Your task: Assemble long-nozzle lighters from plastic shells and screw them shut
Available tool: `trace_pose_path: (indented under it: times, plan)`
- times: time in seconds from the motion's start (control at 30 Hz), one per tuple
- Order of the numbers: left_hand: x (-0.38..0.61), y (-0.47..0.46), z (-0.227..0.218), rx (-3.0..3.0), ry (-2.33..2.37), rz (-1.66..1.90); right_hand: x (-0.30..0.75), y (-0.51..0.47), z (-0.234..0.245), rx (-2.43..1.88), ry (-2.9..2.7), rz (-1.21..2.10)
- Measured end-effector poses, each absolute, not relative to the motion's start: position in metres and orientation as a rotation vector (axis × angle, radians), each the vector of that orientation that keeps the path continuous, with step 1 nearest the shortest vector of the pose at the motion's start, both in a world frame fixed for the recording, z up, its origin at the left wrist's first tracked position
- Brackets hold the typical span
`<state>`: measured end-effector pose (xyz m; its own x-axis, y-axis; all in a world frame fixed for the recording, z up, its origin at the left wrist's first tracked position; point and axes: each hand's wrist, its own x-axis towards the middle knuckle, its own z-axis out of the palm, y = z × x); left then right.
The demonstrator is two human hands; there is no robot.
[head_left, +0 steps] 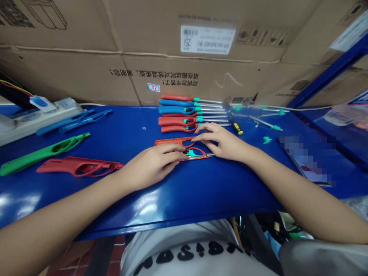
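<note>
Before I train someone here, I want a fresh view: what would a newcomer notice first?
Likely the row of red and blue handles at back centre. Nearer, the left hand and right hand flank a small green piece. A bright green casing lies far left.

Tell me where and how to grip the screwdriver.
Probably best by its handle, from the near right, fingers across its thickness: the handle end points toward the person, within easy reach of the right hand, while metal rods lie close on its left.

Workshop, blue workbench, lighter casings, screwdriver, cardboard boxes
</note>
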<state>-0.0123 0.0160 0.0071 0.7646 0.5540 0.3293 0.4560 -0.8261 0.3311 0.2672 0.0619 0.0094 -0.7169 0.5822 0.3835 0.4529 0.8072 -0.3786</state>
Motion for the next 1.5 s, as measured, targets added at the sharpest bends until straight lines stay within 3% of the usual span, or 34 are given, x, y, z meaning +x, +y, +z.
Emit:
trace_pose_path:
  times: [0.3, 0.57, 0.83, 1.0, 1.3, 1.5]
  plan:
    - [-0.021, 0.026, 0.022, 2.787, 0.979, 0.684, 0.272, 0.064, 0.013, -0.962, -2.477, 0.462]
    - [-0.026, 0.033, 0.021, 2.892, 1.000, 0.766, 0.262, 0.055, 0.026, -1.112, -1.935, 1.357]
    - [-0.026, 0.028, 0.028, 2.859, 0.931, 0.688, 0.263, 0.055, 0.030, -1.096, -1.849, 1.576]
    - [-0.026, 0.026, 0.029, 2.807, 0.894, 0.563, 0.263, 0.051, 0.029, -1.077, -1.986, 1.504]
    - [-0.025, 0.026, 0.026, 2.827, 0.903, 0.396, 0.261, 0.049, 0.021, -0.904, -2.417, 0.848]
    - [-0.025, 0.028, 0.023, 2.841, 0.916, 0.369, 0.263, 0.051, 0.015, -0.803, -2.523, 0.715]
